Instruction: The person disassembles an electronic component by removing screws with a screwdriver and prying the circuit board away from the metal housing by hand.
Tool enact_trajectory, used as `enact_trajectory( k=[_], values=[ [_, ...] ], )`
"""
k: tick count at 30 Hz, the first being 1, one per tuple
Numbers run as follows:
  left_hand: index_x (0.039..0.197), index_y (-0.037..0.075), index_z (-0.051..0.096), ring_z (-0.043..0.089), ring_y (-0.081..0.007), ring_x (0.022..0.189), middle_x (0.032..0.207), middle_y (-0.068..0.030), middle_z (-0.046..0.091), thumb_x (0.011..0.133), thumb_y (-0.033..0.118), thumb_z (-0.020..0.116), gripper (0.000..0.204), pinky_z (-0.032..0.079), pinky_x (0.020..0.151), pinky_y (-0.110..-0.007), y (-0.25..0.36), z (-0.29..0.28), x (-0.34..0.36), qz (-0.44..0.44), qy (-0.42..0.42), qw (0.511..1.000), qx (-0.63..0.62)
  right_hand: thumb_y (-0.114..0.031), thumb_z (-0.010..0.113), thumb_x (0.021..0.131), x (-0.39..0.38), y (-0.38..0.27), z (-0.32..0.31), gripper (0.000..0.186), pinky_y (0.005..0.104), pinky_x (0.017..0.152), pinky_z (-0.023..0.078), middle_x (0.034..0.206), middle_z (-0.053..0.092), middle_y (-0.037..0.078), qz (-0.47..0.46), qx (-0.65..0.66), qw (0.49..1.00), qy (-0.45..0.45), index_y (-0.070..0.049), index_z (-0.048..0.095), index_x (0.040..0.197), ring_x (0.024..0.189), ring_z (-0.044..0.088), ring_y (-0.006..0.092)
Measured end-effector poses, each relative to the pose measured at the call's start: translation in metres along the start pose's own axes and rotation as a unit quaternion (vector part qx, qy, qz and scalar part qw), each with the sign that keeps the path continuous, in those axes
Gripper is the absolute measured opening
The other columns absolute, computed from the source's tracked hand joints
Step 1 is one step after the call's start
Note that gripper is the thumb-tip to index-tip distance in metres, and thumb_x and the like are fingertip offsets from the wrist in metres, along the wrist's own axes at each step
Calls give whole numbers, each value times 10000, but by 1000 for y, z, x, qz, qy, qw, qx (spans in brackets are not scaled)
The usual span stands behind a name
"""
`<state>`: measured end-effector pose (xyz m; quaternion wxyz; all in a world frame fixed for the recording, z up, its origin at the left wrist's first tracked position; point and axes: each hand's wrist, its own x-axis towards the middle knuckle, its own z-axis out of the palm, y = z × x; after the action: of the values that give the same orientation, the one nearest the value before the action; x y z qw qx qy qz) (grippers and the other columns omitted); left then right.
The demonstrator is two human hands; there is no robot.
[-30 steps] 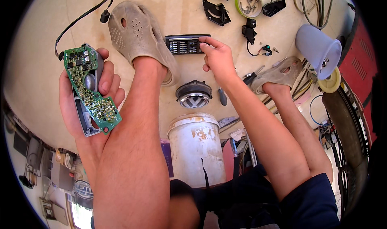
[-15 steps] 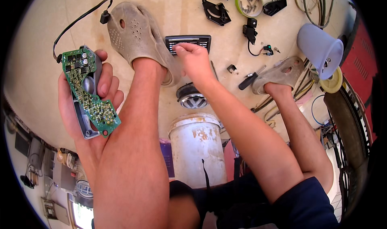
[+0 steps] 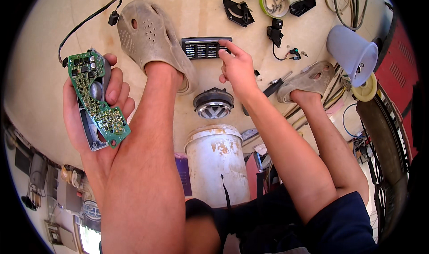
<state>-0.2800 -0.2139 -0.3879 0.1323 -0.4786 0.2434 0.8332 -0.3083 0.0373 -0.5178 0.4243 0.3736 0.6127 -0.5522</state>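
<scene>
My left hand (image 3: 117,85) is closed around a green circuit board (image 3: 91,95) seated on a grey metal housing. A black cable (image 3: 85,23) with a square plug runs up from the board's top end. My right hand (image 3: 239,70) hovers at the right end of a black case of screwdriver bits (image 3: 203,49). Its index finger and thumb are apart, the other fingers curl in, and nothing shows between them. Below the case lies a round black part with a chrome emblem (image 3: 214,104). Beside my right wrist rests a black-handled screwdriver (image 3: 273,87), partly hidden.
Black plastic parts (image 3: 238,12) lie at the far side near a green-rimmed dish of screws (image 3: 274,2). A small part with a wire (image 3: 275,32) is nearby. On the right are a bluish tub (image 3: 351,52) and cables (image 3: 353,6). A white bucket (image 3: 217,164) stands between my legs.
My right hand has moved right, from over the middle of the bit case to its right end, uncovering the rows of bits. The left hand holds the board as before.
</scene>
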Motion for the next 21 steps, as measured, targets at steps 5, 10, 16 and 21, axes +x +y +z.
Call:
enact_trajectory(
  k=[5, 10, 16, 21],
  values=[
    [1210, -50, 495, 339, -137, 544, 695, -59, 424, 989, 425, 291, 562, 303, 463, -295, 0, 3, -1, 3, -2, 1000, 1, -124, 552, 948, 13, -3, -5, 267, 268, 434, 378, 549, 364, -58, 3, -18, 1000, 17, -2, 628, 1173, 436, 307, 54],
    [1215, -49, 493, 341, -135, 547, 697, -57, 423, 988, 427, 297, 562, 299, 464, -293, -1, 2, 0, -1, -4, 1000, 8, -122, 555, 945, 20, -3, -11, 240, 263, 435, 387, 553, 380, -59, -6, -33, 999, 11, 0, 663, 1121, 437, 321, 51],
    [1221, -48, 489, 339, -132, 546, 701, -52, 424, 989, 430, 312, 560, 294, 458, -288, -2, 3, 2, 4, -3, 1000, 22, -164, 503, 981, 27, -22, -51, 269, 254, 446, 403, 602, 421, -35, -14, -90, 992, -88, 9, 643, 1133, 452, 348, 66],
    [1219, -48, 487, 334, -127, 538, 697, -45, 416, 997, 421, 317, 546, 291, 448, -285, -3, 7, 1, 15, 7, 999, 29, -158, 403, 1012, 2, -24, -141, 279, 256, 443, 385, 671, 486, 35, -20, -39, 999, -18, 35, 566, 1131, 462, 353, 84]
  ],
)
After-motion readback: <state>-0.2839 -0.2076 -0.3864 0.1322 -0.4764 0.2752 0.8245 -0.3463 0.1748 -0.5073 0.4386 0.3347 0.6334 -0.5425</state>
